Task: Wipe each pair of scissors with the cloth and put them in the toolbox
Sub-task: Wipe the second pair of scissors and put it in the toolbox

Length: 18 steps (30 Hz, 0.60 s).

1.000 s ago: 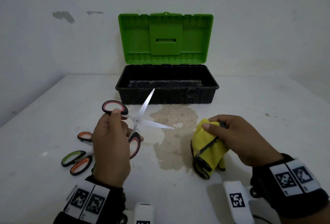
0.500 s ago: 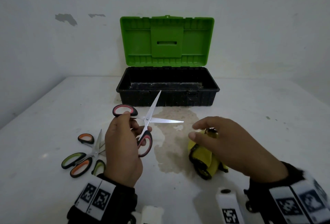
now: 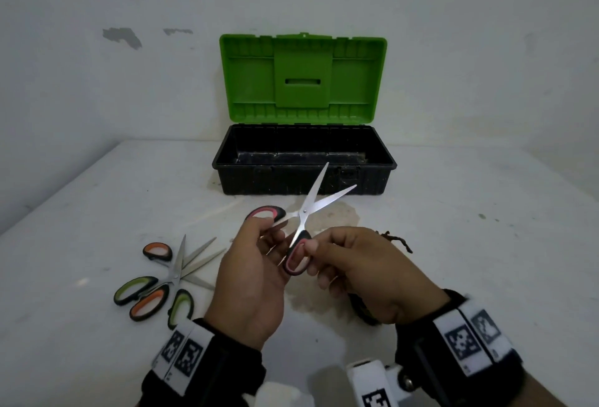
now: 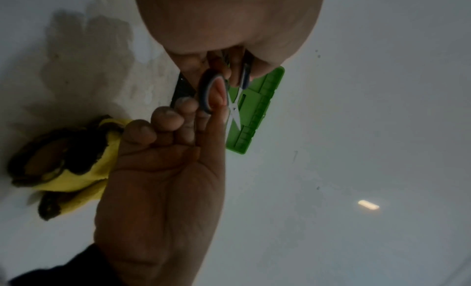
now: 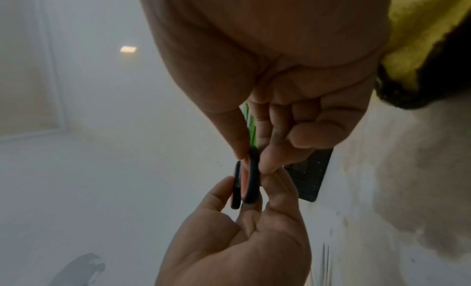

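Observation:
A pair of scissors (image 3: 304,211) with pink-and-black handles is in the air in front of the open toolbox (image 3: 385,176), its blades spread and pointing at the box. My left hand (image 3: 269,234) grips the upper handle loop. My right hand (image 3: 309,249) pinches the lower loop (image 5: 251,179) between thumb and forefinger. The yellow cloth (image 4: 76,169) with dark edging lies on the table under my right hand; the head view shows only its dark edge (image 3: 363,312). Two more pairs of scissors (image 3: 162,280), orange-handled and green-handled, lie crossed on the table to the left.
The toolbox has a black base with nothing visible inside and a green lid (image 3: 246,82) standing upright against the wall. A brownish stain (image 3: 337,218) marks the white table between the box and my hands.
My right hand let go of the cloth and moved left onto the scissors' lower handle. My left hand carried the scissors to the right, and the blades turned toward the toolbox.

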Motion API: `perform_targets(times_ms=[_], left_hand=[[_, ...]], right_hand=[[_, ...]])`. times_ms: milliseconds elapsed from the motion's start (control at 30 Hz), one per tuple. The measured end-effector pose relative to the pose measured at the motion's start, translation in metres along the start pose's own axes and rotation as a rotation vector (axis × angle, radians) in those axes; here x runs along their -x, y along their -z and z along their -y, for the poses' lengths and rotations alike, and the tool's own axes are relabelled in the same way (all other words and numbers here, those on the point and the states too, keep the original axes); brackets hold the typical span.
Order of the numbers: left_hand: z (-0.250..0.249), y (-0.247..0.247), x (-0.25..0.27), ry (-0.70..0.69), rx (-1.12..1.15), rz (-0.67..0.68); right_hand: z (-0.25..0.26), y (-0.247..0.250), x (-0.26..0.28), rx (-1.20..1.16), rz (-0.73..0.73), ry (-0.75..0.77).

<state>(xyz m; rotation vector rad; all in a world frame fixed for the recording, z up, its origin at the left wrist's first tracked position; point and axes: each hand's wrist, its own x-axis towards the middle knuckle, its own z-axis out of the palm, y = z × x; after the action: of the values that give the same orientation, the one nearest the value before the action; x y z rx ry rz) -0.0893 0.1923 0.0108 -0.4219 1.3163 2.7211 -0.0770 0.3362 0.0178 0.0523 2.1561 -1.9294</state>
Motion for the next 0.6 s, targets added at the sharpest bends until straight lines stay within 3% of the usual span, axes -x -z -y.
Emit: perform_targets(times_ms=[133,233,367,600], left_hand=[[-0.005,0.014,-0.004,-0.027,-0.175,0.021],[-0.014,0.027,-0.008,-0.145,-0.428,0.046],[-0.025,0.036,-0.003,-0.25,-0.765,0.184],[-0.02,0.04,-0.006,-0.271,-0.787,0.194]], right_hand=[[-0.002,0.005,0.0,-0.021,-0.025,0.039],[-0.001,0.011,0.003,0.037,-0.018,0.074],[-0.001,0.014,0.001,-0.079,-0.027,0.063],[-0.005,0.002,-0.003,-0.187,-0.089,0.051]])
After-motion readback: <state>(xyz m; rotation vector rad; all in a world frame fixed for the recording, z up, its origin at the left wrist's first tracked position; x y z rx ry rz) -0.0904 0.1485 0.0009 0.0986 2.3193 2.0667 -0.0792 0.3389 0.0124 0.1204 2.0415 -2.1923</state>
